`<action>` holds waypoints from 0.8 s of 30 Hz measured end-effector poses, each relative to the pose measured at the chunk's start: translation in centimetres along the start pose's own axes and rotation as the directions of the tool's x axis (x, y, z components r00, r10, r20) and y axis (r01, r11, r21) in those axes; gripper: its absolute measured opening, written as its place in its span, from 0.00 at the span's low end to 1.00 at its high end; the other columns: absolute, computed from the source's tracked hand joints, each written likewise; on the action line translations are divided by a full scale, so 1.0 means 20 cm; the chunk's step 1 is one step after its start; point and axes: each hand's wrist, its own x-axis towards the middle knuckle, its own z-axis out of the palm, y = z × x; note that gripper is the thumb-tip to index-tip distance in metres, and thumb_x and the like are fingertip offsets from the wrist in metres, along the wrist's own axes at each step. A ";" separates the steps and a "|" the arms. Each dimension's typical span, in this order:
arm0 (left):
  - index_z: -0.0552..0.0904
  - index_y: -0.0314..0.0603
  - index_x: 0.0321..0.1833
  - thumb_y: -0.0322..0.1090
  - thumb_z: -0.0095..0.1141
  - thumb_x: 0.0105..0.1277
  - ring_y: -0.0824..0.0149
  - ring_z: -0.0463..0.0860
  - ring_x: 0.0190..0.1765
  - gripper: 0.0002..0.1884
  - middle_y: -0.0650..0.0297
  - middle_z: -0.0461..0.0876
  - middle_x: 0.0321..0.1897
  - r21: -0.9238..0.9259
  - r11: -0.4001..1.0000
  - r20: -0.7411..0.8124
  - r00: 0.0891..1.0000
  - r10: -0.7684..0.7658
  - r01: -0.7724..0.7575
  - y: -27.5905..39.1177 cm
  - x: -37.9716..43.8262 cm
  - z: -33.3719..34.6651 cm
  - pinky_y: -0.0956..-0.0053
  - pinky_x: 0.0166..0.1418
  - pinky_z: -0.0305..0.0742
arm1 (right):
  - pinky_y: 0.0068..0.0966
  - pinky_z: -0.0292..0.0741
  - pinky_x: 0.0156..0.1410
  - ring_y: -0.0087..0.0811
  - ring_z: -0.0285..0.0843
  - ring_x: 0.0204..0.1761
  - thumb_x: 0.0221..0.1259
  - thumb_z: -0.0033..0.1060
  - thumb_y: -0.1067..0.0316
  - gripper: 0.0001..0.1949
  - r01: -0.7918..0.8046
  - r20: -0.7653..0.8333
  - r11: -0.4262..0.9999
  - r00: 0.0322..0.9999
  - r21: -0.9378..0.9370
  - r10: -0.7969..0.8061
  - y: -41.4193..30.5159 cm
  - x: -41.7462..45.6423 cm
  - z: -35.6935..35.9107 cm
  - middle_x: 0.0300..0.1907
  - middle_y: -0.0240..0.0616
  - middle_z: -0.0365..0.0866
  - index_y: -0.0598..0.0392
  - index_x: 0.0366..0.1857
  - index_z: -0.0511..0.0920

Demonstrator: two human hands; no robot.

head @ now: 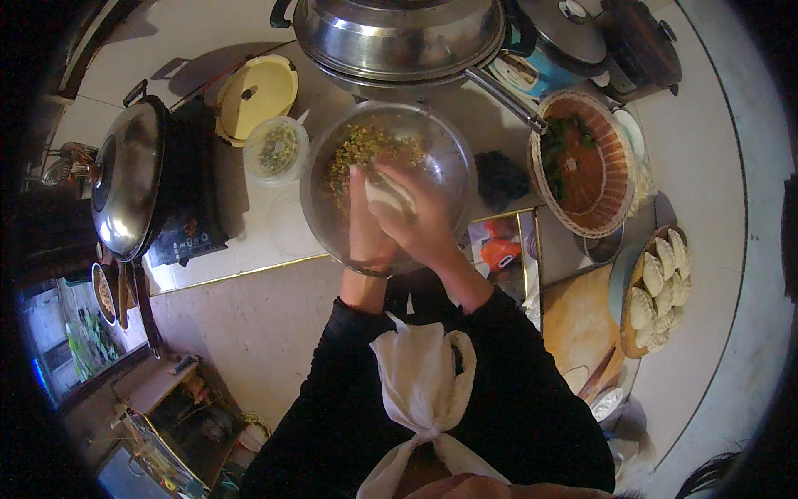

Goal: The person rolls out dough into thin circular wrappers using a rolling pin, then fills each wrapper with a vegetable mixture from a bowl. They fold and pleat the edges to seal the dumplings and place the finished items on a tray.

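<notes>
Over a large metal mixing bowl (446, 218) both hands meet around a pale, folded dough dumpling (385, 196). My left hand (368, 218) is at the dumpling's left side, its fingers pointing up towards the chopped filling (368, 146) in the bowl. From the right, my right hand (418, 218) curls round the dumpling, with the fingers on its far side and the thumb near its front. The dumpling is partly hidden by the fingers. Whether it holds filling cannot be seen.
A clear tub of chopped greens (276, 150) stands left of the bowl. Behind is a lidded steel pan (399, 43). To the right are a wicker basket (583, 215) and a round board of dumplings (654, 280). A wooden board (576, 318) bears a rolling pin (600, 374). At left is a lidded wok (128, 181).
</notes>
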 end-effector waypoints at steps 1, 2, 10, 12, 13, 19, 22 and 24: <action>0.70 0.42 0.73 0.57 0.38 0.82 0.60 0.73 0.69 0.30 0.55 0.75 0.67 -0.065 0.997 -0.052 0.998 -0.046 0.042 -0.01 0.01 0.00 0.66 0.74 0.66 | 0.44 0.65 0.76 0.54 0.71 0.69 0.60 0.72 0.63 0.25 0.099 -0.003 0.979 0.995 -0.179 -0.101 -0.01 0.01 -0.01 0.66 0.52 0.76 0.58 0.61 0.79; 0.69 0.42 0.73 0.57 0.39 0.82 0.60 0.73 0.70 0.30 0.55 0.75 0.68 -0.156 0.986 0.077 0.996 -0.044 0.055 -0.02 0.01 0.00 0.65 0.75 0.66 | 0.46 0.64 0.77 0.56 0.69 0.70 0.60 0.72 0.62 0.25 0.149 0.010 0.932 0.988 -0.330 -0.154 -0.02 0.02 -0.02 0.68 0.52 0.73 0.58 0.61 0.79; 0.78 0.44 0.64 0.60 0.42 0.79 0.57 0.80 0.61 0.28 0.57 0.81 0.59 -0.356 0.928 0.054 0.994 -0.096 0.109 0.02 0.05 0.00 0.59 0.67 0.74 | 0.44 0.64 0.76 0.57 0.65 0.73 0.60 0.73 0.61 0.25 0.115 0.115 0.880 0.991 -0.461 -0.069 -0.07 0.07 -0.12 0.72 0.53 0.67 0.55 0.61 0.79; 0.82 0.44 0.51 0.63 0.45 0.77 0.58 0.83 0.53 0.27 0.59 0.85 0.47 -0.308 0.936 0.046 0.986 -0.163 0.169 0.05 0.07 -0.01 0.55 0.57 0.79 | 0.41 0.71 0.70 0.50 0.74 0.68 0.61 0.72 0.65 0.23 -0.026 -0.014 0.943 1.000 -0.331 0.023 -0.07 0.04 -0.21 0.65 0.51 0.75 0.55 0.60 0.79; 0.83 0.44 0.48 0.63 0.45 0.77 0.59 0.83 0.52 0.27 0.59 0.85 0.45 -0.321 0.935 0.022 0.988 -0.155 0.154 0.07 0.07 -0.01 0.55 0.55 0.80 | 0.39 0.74 0.67 0.47 0.78 0.65 0.62 0.72 0.67 0.22 -0.168 -0.106 0.950 0.984 -0.264 0.145 -0.07 0.01 -0.23 0.62 0.51 0.79 0.56 0.60 0.78; 0.82 0.44 0.45 0.63 0.50 0.74 0.59 0.82 0.48 0.26 0.63 0.83 0.41 -0.480 0.871 0.038 0.994 -0.101 0.106 0.10 0.09 0.01 0.57 0.57 0.77 | 0.34 0.81 0.56 0.36 0.87 0.48 0.63 0.71 0.73 0.18 -0.101 0.056 0.972 0.992 -0.210 0.115 -0.01 -0.22 -0.21 0.44 0.43 0.87 0.57 0.56 0.79; 0.82 0.45 0.46 0.63 0.50 0.74 0.59 0.82 0.48 0.26 0.62 0.83 0.41 -0.472 0.878 0.018 0.996 -0.085 0.084 0.10 0.08 0.03 0.58 0.57 0.78 | 0.34 0.81 0.56 0.38 0.87 0.49 0.61 0.72 0.74 0.17 -0.113 -0.022 0.978 0.994 -0.176 0.111 0.00 -0.24 -0.17 0.45 0.44 0.87 0.56 0.54 0.80; 0.81 0.45 0.46 0.63 0.49 0.75 0.59 0.82 0.48 0.26 0.62 0.83 0.41 -0.492 0.867 0.002 0.996 -0.089 0.078 0.10 0.08 0.03 0.58 0.57 0.78 | 0.34 0.81 0.55 0.40 0.87 0.48 0.60 0.72 0.76 0.16 0.024 -0.049 0.978 0.998 -0.207 -0.035 0.00 -0.21 -0.15 0.45 0.44 0.87 0.57 0.52 0.80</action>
